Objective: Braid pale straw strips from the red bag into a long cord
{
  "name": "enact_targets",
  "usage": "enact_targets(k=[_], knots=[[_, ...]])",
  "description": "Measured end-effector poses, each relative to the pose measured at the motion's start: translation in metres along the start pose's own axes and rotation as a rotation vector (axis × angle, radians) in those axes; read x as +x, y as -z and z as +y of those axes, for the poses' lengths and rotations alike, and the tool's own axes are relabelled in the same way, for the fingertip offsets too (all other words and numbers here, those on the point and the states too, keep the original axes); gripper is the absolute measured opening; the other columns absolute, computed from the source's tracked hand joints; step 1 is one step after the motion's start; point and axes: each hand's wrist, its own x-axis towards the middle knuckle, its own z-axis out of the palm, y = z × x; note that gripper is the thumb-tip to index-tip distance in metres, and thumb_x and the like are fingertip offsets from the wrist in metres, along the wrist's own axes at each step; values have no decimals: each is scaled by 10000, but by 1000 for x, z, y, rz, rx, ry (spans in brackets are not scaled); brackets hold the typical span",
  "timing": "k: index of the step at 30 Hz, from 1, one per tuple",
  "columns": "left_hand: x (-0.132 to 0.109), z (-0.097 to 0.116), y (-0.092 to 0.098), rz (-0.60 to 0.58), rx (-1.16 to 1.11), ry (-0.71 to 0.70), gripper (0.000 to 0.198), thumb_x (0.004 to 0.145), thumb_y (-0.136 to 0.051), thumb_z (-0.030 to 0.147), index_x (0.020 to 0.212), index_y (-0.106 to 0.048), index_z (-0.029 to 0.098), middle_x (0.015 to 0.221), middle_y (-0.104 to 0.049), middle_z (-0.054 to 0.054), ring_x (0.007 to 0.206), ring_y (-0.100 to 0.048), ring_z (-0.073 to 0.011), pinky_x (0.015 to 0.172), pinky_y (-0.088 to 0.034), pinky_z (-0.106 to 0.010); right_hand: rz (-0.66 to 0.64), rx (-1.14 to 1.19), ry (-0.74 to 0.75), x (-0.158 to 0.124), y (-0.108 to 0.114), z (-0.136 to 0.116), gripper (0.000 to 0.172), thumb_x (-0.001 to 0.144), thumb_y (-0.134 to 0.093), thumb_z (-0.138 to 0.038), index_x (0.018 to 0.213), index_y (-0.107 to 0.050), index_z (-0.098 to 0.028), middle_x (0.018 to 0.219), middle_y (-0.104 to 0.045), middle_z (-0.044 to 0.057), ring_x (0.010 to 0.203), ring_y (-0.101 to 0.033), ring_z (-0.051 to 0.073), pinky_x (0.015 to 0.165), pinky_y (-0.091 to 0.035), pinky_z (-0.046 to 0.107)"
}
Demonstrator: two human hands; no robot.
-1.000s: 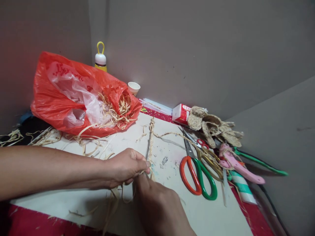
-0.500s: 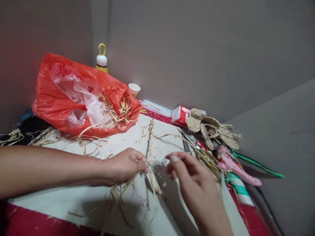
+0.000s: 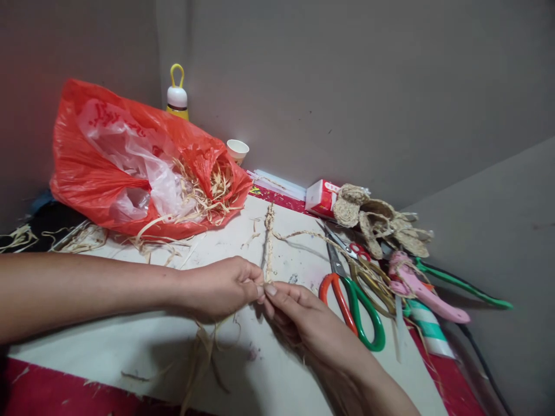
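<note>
A narrow braid of pale straw-like strands (image 3: 269,242) runs away from me over the white board (image 3: 299,370). At its near end my left hand (image 3: 232,287) pinches the strands between thumb and fingers. My right hand (image 3: 299,309) meets it there, thumb and fingertips closed on the same end. The fingers hide most of the strands where both hands touch. Loose strands (image 3: 202,358) trail below my left hand. A thin twisted cord (image 3: 303,233) leads from the braid to the right, toward the scissors.
A red plastic bag (image 3: 104,162) spilling straw strands lies at the left, with a yellow bottle (image 3: 177,98) and a paper cup (image 3: 238,151) behind. To the right are orange-and-green scissors (image 3: 353,306), a pink glue gun (image 3: 422,294), woven straw pieces (image 3: 377,219) and a red-white box (image 3: 321,197).
My right hand has moved left and closed on the braid's near end beside my left hand. The orange-and-green scissors' handles, covered before by the right hand, now show.
</note>
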Motion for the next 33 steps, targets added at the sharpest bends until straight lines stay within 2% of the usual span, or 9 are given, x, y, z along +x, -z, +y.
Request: enact_targets(k=[5,10,12,14,18,21,25,30,33], knots=[[-2,9,4,74,352,14,185,833,-418,265,719,-520,161,604,-472,38,541,-390,-85,513,-306,-191,-60,208,4,4,-2,2,379,819,-580,-420,570,-434,-174,456,-313,-90,391,-180,47,386,-117,209],[-5,19,5,123,583,11,213,799,-412,200,700,-597,168,597,-527,15,556,-424,-105,533,-301,-214,40,209,-2,5,-11,4,340,774,-618,-430,600,-505,-162,399,-297,-108,356,-173,36,366,-102,196],[-8,22,5,83,567,54,230,794,-399,202,734,-621,180,601,-543,9,556,-448,-115,545,-322,-220,102,167,9,5,-15,7,328,775,-611,-433,618,-531,-156,375,-288,-112,345,-175,38,364,-100,200],[-11,25,2,55,494,157,224,789,-395,226,717,-602,178,559,-527,5,507,-452,-121,516,-330,-226,155,140,16,6,-19,9,327,777,-608,-431,617,-527,-157,369,-280,-113,345,-177,40,366,-93,206],[-18,28,-13,95,266,367,252,786,-412,298,600,-517,166,452,-478,-8,379,-410,-123,424,-303,-238,204,226,45,7,-29,11,390,751,-634,-438,543,-431,-179,376,-278,-111,350,-162,31,364,-88,205],[-20,26,-30,189,176,316,180,771,-431,249,623,-493,168,467,-474,6,408,-416,-111,432,-315,-219,199,350,36,5,-34,11,419,723,-657,-450,529,-393,-188,371,-289,-112,336,-157,21,355,-96,195],[-17,18,-44,311,223,175,61,770,-434,194,766,-490,172,497,-491,23,469,-449,-112,477,-346,-206,181,447,36,1,-39,11,463,703,-673,-462,521,-343,-194,373,-255,-125,334,-140,8,354,-89,176],[-16,5,-46,352,299,76,242,796,-423,214,1005,-519,142,605,-591,-20,549,-533,-140,520,-386,-220,180,428,94,1,-43,13,461,669,-708,-456,536,-356,-191,367,-270,-128,322,-152,1,346,-90,168],[-18,1,-45,363,351,62,286,791,-422,208,1055,-509,142,635,-610,-26,577,-560,-148,539,-406,-225,185,413,130,3,-42,15,452,677,-710,-470,548,-385,-183,367,-284,-123,319,-174,3,343,-100,169]])
